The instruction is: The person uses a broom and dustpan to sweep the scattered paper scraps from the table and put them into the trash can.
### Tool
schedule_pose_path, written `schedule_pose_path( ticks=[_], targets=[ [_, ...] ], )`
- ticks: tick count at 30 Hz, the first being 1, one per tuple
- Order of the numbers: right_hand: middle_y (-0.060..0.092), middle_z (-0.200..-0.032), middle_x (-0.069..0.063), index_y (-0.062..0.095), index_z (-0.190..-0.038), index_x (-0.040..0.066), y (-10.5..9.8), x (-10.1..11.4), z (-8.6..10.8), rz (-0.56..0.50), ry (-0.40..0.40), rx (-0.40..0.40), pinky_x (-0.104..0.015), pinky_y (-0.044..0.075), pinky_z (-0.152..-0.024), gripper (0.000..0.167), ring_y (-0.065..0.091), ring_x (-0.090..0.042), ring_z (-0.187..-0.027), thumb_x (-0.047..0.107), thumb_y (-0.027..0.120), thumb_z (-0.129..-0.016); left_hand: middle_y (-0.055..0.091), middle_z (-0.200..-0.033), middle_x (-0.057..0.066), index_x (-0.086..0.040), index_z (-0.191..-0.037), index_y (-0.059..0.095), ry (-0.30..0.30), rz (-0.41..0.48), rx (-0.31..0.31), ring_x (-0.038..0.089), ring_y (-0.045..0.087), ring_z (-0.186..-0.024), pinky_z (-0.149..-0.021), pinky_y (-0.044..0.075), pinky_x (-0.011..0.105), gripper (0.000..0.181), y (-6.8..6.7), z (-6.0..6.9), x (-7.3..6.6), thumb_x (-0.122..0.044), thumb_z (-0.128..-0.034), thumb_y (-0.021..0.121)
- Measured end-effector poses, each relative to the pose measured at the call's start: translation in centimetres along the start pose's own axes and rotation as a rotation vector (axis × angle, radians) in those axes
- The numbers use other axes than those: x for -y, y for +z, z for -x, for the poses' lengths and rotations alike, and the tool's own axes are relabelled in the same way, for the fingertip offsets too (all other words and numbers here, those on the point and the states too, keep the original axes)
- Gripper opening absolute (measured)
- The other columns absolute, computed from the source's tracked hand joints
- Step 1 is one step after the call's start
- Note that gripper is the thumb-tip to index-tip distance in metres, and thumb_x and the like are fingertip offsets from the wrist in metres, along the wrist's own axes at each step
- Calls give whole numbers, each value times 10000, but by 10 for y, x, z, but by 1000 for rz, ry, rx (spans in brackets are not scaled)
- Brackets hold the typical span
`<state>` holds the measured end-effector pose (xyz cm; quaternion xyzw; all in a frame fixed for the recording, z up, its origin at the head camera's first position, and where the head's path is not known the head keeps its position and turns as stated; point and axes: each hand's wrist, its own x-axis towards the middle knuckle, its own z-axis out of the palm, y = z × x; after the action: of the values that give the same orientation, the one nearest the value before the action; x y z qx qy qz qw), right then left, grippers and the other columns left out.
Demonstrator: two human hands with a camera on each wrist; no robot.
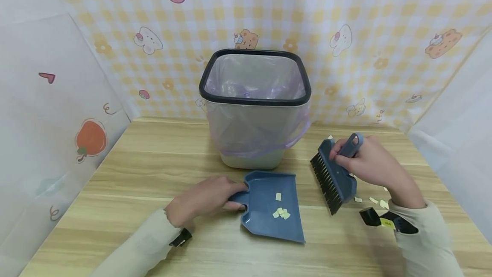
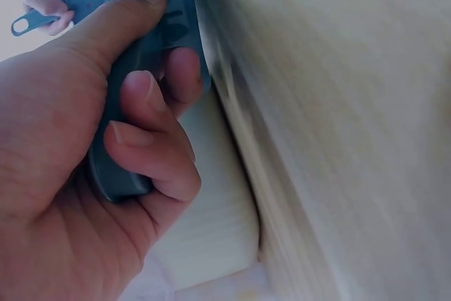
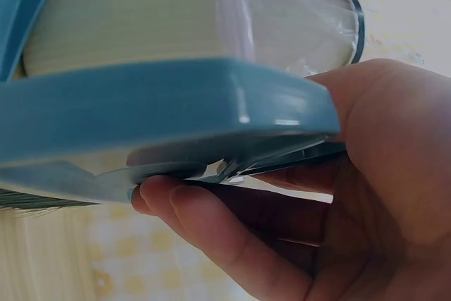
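In the head view my left hand (image 1: 209,198) grips the handle of a blue dustpan (image 1: 265,221) that lies flat on the table. Several pale yellow paper scraps (image 1: 282,213) rest in the pan. In the left wrist view the fingers of my left hand (image 2: 120,103) curl round the dustpan handle. Right of the pan, my right hand (image 1: 369,161) holds a blue hand brush (image 1: 338,172) by its handle, its dark bristles angled down toward the pan. Seen from the right wrist, my right hand (image 3: 282,209) pinches the brush (image 3: 176,111); part of the handle is hidden.
A bin (image 1: 250,134) with a black rim and a translucent liner stands behind the dustpan. More paper scraps (image 1: 378,202) lie on the wooden table (image 1: 153,161) near my right wrist. A patterned cloth (image 1: 184,54) hangs at the back, with white sheets at both sides.
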<state>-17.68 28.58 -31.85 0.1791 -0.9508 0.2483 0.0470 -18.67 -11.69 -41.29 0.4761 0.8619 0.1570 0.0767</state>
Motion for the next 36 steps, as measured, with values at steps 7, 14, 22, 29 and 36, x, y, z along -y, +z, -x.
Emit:
schedule_pose_path(
  ticks=[7,14,22,29,36],
  targets=[
    [699,-744,101,812,-928,171,7,-1,-3,-38,-15,22,-309,477,-612,130,577,-100,-600,89,731,-986,501,-801,-117,-100,-1205,695,64,60,-22,29,482,-696,-655,446,232,296,-10,1,-2,-382,-1119,671],
    [709,-782,78,791,-908,156,15,-3,-7,-65,-29,30,-312,491,-594,109,591,-112,-616,75,750,-969,452,-782,-123,-125,-1170,676,77,78,-26,21,482,-692,-653,440,212,281,-21,5,-10,-399,-1112,677],
    [723,-840,60,784,-932,151,20,0,-10,-103,-12,49,-321,500,-626,86,602,-116,-654,89,755,-983,424,-759,-136,-130,-1132,660,130,86,-58,-3,472,-664,-634,421,177,259,-27,9,-22,-388,-1115,679],
    [704,-827,63,775,-945,146,20,-2,-10,-111,-18,72,-317,491,-617,114,581,-110,-631,53,726,-990,411,-738,-150,-147,-1104,633,161,113,-88,-38,447,-629,-589,398,148,242,-32,10,-33,-386,-1121,669],
    [683,-802,62,775,-937,152,17,-3,-8,-116,-21,69,-322,475,-612,137,557,-121,-614,56,707,-1006,382,-744,-141,-145,-1070,610,244,140,-129,-58,408,-631,-567,362,139,202,-52,5,-45,-328,-1120,681]
  ],
)
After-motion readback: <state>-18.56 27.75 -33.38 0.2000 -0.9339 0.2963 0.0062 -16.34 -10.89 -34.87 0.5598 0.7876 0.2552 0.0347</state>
